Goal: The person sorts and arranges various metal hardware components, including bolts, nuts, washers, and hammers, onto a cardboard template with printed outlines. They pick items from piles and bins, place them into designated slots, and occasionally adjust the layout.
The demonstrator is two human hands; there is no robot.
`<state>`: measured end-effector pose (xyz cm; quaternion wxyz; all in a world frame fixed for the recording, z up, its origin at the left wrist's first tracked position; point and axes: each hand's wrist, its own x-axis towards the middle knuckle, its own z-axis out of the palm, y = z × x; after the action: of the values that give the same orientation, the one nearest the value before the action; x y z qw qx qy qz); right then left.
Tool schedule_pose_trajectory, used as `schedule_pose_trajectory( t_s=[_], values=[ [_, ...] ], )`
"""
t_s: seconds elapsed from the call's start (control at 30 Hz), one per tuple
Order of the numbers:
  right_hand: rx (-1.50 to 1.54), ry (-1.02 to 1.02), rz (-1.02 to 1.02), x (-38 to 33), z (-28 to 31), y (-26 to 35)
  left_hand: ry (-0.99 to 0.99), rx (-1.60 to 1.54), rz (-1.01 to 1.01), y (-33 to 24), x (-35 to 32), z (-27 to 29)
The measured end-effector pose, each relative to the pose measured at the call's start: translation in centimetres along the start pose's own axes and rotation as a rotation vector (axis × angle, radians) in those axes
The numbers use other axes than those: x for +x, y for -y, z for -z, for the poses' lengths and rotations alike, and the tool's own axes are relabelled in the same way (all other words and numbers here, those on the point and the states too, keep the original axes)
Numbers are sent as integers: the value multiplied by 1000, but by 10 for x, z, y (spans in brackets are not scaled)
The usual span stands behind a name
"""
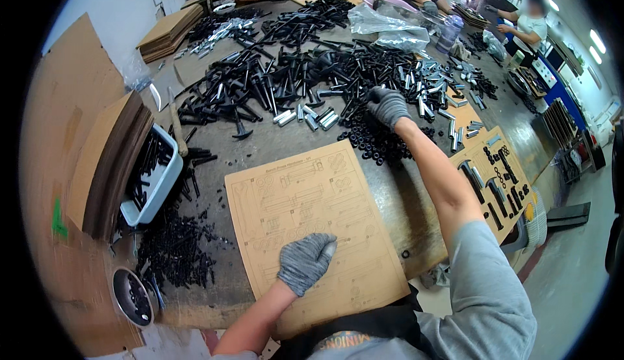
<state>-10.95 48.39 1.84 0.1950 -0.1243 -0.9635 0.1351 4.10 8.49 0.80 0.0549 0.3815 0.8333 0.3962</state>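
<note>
My left hand, in a grey knit glove, rests flat on a brown cardboard sheet printed with outlines of parts, lying on the table in front of me. My right hand, gloved the same way, reaches far forward into a heap of black bolts and rods, just above a pile of black washers. Its fingers curl down into the parts; what they grip is hidden.
A second card filled with black parts lies at right. Silver sleeves are scattered beyond. A white bin, a round metal bowl, stacked cardboard and small black screws are at left. Other people work at the far side.
</note>
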Motion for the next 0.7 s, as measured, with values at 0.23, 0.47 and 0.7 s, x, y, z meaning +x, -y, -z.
schedule_pose_trajectory(
  t_s=[0.23, 0.47, 0.7],
  values=[
    [49, -206, 114, -50, 37, 68, 47, 83, 13, 5, -2, -3],
    [555, 453, 192, -96, 54, 136, 18, 4, 14, 5, -3, -2],
    [672, 637, -5, -126, 18, 150, 202, -234, 149, -5, -9, 24]
  ],
)
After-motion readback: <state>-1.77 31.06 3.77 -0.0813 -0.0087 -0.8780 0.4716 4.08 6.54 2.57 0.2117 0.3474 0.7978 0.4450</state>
